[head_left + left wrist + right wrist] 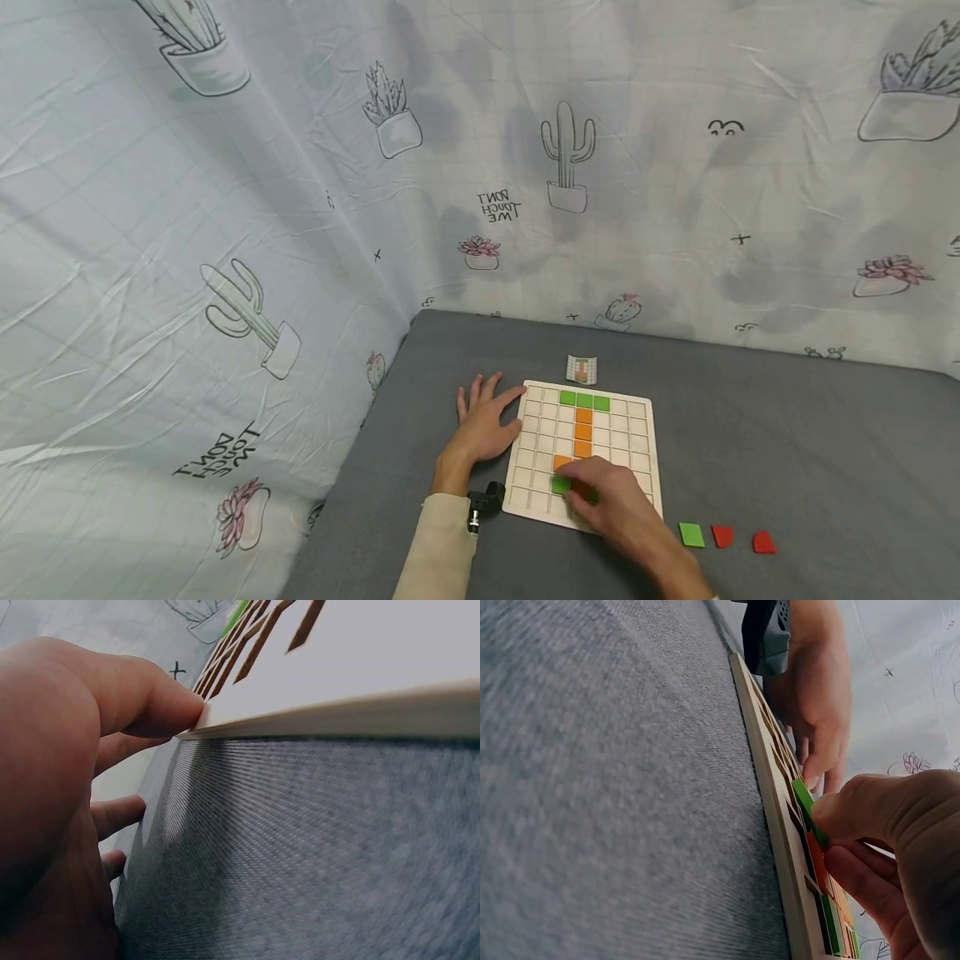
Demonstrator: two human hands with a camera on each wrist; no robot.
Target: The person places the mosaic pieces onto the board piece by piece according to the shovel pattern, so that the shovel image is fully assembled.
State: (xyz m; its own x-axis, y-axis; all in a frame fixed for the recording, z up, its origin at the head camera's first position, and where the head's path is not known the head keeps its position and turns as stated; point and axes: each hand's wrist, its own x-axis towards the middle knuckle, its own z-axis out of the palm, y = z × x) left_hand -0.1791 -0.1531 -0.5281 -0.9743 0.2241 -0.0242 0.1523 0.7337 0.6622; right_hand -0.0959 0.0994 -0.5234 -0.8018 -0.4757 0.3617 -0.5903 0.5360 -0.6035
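A light wooden grid board (pixel 656 450) lies on the grey cloth. Beside its left edge is my left hand (pixel 483 427), fingers spread, with the thumb and index fingertip touching the edge and corner. Over the lower middle of the board, my right hand (pixel 618 500) pinches a green square tile (pixel 807 806) between thumb and fingers; the tile sits tilted at a cell. Close to it in the right wrist view are an orange tile (pixel 817 859) and another green tile (pixel 831 922). Three green tiles (pixel 585 401) line the top row, above a column of orange tiles (pixel 582 432).
Right of the board lie a loose green tile (pixel 692 535) and two red tiles (pixel 722 536) with a cut or rounded corner. A small printed card (pixel 582 370) with a coloured grid rests behind the board. Cactus-print curtain (pixel 660 183) hangs behind and to the left.
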